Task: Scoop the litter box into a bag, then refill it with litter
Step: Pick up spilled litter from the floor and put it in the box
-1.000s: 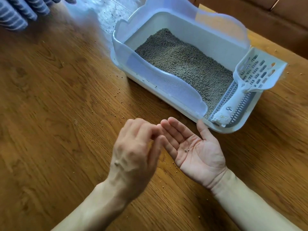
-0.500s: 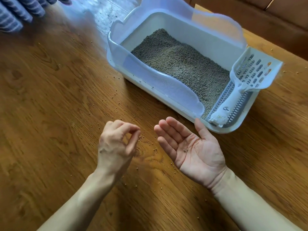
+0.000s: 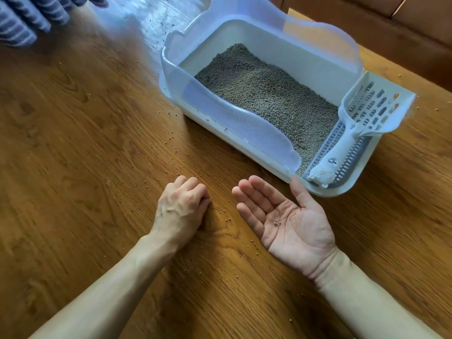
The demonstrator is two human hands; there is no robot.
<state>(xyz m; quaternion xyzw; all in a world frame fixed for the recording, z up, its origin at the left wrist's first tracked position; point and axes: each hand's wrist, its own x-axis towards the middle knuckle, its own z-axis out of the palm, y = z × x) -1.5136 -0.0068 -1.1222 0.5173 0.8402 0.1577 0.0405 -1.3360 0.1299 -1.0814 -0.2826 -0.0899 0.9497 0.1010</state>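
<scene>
Litter fills the litter box at upper right. Your left hand rests curled, knuckles up, on the counter; your right hand lies flat, palm up, cradling a few grains.

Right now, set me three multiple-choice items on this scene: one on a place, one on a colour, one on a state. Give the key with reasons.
1. Where does the scoop lie?
A. on the table
B. at the litter box's right end, over its grate
C. in the right hand

2. What colour is the litter in the litter box?
A. grey-brown
B. bright pink
C. white

3. How is the right hand held?
A. fisted
B. gripping the scoop
C. palm up, fingers straight, a few grains on it

Key: 1 B, its handle rests on the grate; 2 A, the granules look grey-brown; 3 C, the palm faces up with grains on it.
</scene>
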